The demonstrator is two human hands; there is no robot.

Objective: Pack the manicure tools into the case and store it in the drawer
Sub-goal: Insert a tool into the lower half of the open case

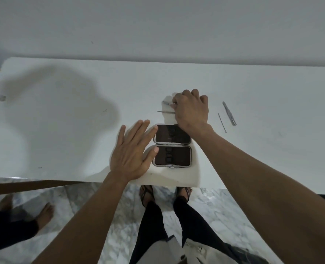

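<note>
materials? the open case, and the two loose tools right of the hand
Case: grey rim looks like metal or hard plastic, can't tell which; dark matte lining, likely leatherette or fabric. Tweezers: flat, grey, dull sheen, probably brushed steel. Thin probe: slim grey rod, also looks like metal; too small to judge its finish.

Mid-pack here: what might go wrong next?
1. The right hand covers two thin tools; grabbing both at once may drop one.
2. The open case sits near the table edge; a nudge from the left hand might shift it off.
3. The slim probe is easily overlooked.
</note>
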